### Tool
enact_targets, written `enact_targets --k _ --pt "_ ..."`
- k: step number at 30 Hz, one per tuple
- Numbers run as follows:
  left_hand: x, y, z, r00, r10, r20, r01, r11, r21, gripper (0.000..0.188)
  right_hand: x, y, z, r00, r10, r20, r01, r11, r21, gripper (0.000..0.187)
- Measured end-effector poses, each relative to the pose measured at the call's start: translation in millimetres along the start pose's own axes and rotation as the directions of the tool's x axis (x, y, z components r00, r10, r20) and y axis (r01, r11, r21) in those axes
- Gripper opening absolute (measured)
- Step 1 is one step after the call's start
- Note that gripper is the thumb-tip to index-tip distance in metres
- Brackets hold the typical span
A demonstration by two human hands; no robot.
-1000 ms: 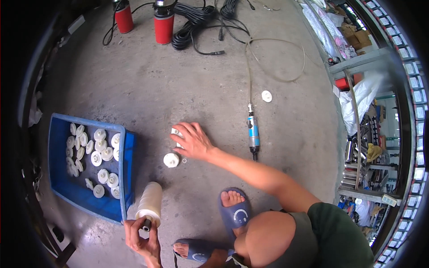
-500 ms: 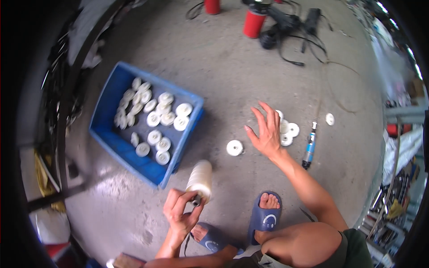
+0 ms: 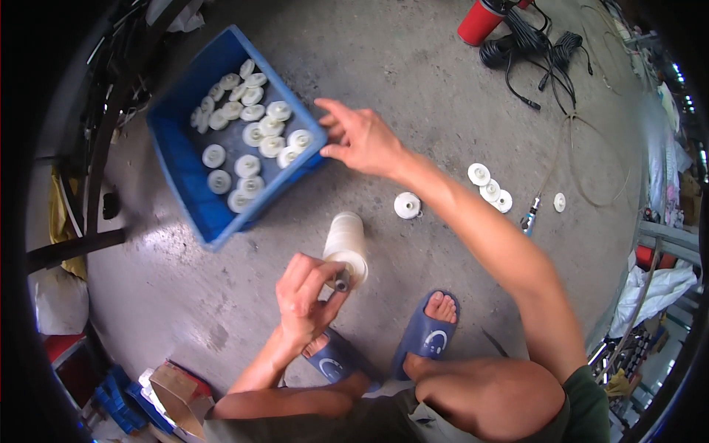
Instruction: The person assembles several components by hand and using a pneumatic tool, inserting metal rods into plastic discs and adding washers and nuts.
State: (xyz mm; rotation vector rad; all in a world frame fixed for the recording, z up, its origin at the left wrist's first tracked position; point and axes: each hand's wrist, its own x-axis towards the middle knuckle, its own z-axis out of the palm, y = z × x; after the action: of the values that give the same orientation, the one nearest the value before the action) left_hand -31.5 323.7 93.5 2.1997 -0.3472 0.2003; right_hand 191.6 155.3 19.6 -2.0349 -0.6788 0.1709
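Observation:
My left hand (image 3: 301, 299) is closed around the near end of a metal rod (image 3: 342, 280). A tight stack of white plastic discs (image 3: 346, 240) is threaded on it, making a thick column pointing away from me. My right hand (image 3: 369, 142) is at the right corner of a blue plastic bin (image 3: 173, 166), thumb and fingers bent around its rim; some fingertips are hidden or blurred. Inside the bin lie many loose white round discs (image 3: 249, 165) with raised hubs. A single white disc (image 3: 408, 205) lies on the floor, below my right forearm.
More white discs (image 3: 490, 190) lie on the concrete floor right of my forearm, near a blue-and-black hand tool (image 3: 529, 220). Farther off stand a red cylinder (image 3: 480, 22) and coiled black cables (image 3: 521, 46). My slippered feet (image 3: 428, 332) are close below the rod; a cardboard box (image 3: 177, 399) is lower left.
My right hand has moved left from above the floor discs to the bin's corner. The bin appears turned clockwise. My left hand keeps its hold on the rod. The view has shifted.

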Motion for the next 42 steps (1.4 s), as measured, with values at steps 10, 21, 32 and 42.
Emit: enact_targets --k 10,21,32,42 --pt "-5 -17 -15 0.997 -0.023 -0.076 0.024 1.000 0.007 0.037 -152 10 -43 0.865 0.343 -0.365 -0.391 0.918 -0.065 0.029" --pt "-6 -10 -7 0.997 -0.009 -0.074 0.014 0.998 0.068 0.033 -366 113 -187 0.402 0.651 -0.644 -0.908 0.192 -0.372 0.078" --pt "0 -8 -4 0.995 0.078 -0.070 -0.073 0.995 0.060 0.039 -222 -55 -59 0.901 0.181 -0.394 -0.248 0.961 -0.126 0.029" --pt "6 -6 11 0.997 0.061 -0.057 -0.064 0.997 -0.053 0.040 -142 -132 -10 0.972 -0.211 -0.106 0.193 0.968 -0.158 0.032"
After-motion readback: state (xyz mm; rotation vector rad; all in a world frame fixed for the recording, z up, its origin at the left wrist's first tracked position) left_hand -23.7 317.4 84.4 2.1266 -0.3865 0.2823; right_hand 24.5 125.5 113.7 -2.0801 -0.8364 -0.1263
